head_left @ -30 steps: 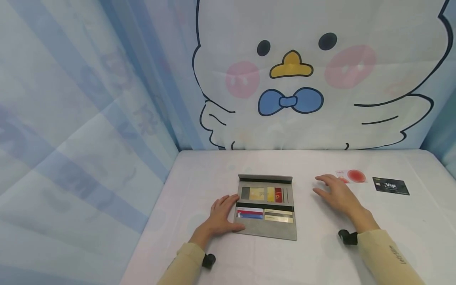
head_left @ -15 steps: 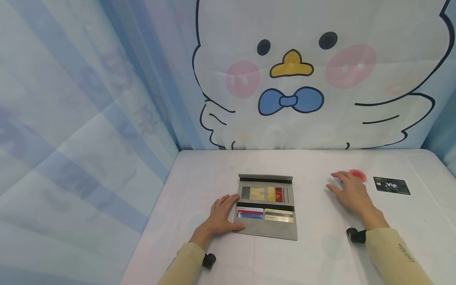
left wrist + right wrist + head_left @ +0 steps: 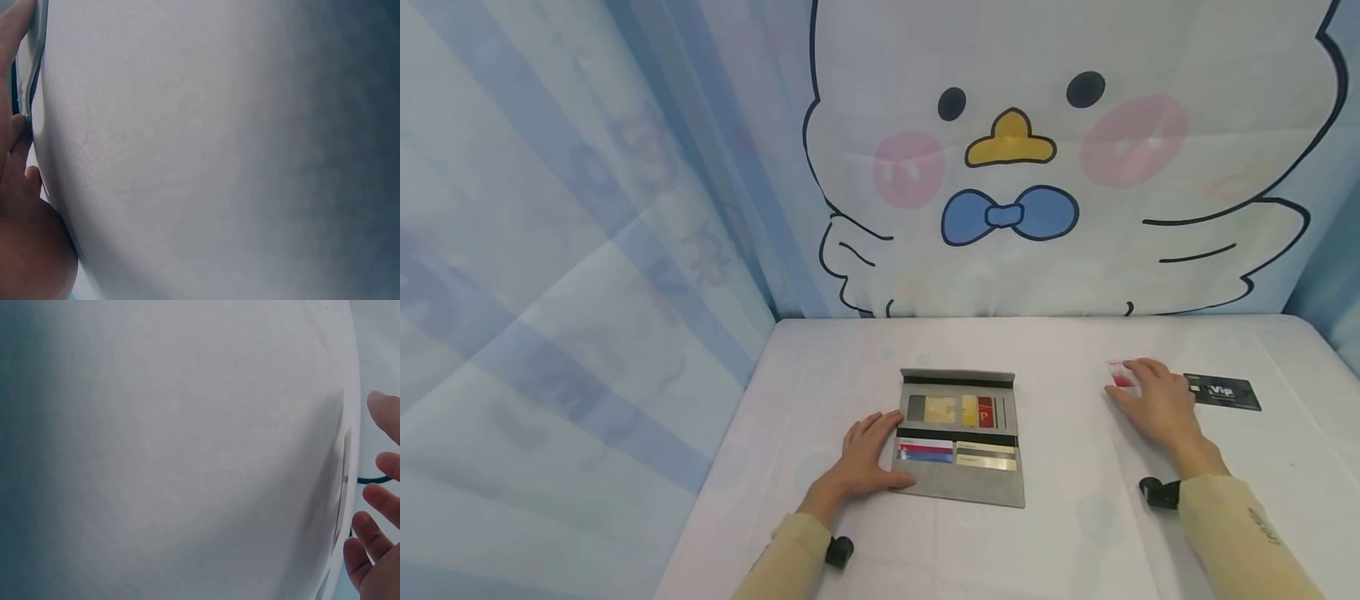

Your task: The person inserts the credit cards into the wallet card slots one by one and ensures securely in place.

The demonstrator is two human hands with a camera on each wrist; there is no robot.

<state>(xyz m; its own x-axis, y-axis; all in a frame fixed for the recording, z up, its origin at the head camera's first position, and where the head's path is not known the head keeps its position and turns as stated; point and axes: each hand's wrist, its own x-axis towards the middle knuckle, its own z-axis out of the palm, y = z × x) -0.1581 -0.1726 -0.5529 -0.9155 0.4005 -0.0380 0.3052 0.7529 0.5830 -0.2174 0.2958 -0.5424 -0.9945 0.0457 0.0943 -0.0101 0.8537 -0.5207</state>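
A grey card wallet (image 3: 958,490) lies unfolded on the table, with several cards in its slots. My left hand (image 3: 863,460) rests at the wallet's left edge, fingertips at the upper part and thumb near the lower corner. Over a white card with red print (image 3: 1120,375) is my right hand (image 3: 1159,407), hiding most of that card. In the right wrist view the right-hand fingers (image 3: 375,537) look spread, loosely bent and raised off the table, with nothing between them. Just right of this hand lies a black VIP card (image 3: 1225,392).
White cloth covers the table (image 3: 1060,533). A curtain with a cartoon bird (image 3: 1011,150) hangs behind it, and a blue-striped curtain (image 3: 587,292) hangs along the left side.
My right hand has moved to the right, from the left side of the red-printed card to above it. The left hand and the wallet have stayed in place.
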